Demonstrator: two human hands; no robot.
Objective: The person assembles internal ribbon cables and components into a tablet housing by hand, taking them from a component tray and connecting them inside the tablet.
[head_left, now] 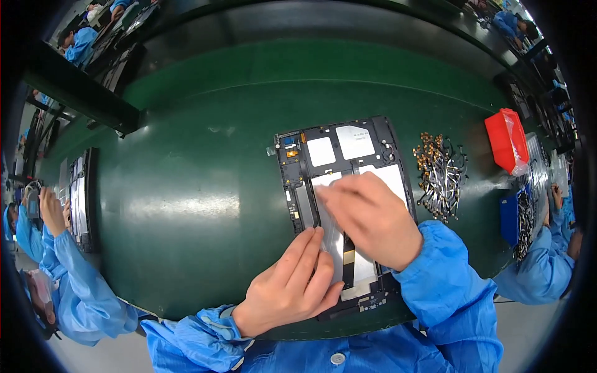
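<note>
A tablet-like device (326,214) lies opened on the green worktop, showing a black frame, white panels and a dark strip along its left part. My left hand (289,286) rests at its lower left. Two fingers are stretched side by side, tips down on the lower end of the black strip (309,202). The thumb lies apart from them, with no pinch visible. Over the device's middle is my right hand (373,217), bent inward toward that same strip. Its fingers are smeared by motion, so anything between them cannot be made out.
A heap of small flex cables (440,177) lies right of the device. Beyond it stand a red bin (507,142) and a blue bin (510,221). A dark post (81,93) rises at the left. Co-workers in blue sit on both sides, one beside another device (81,199).
</note>
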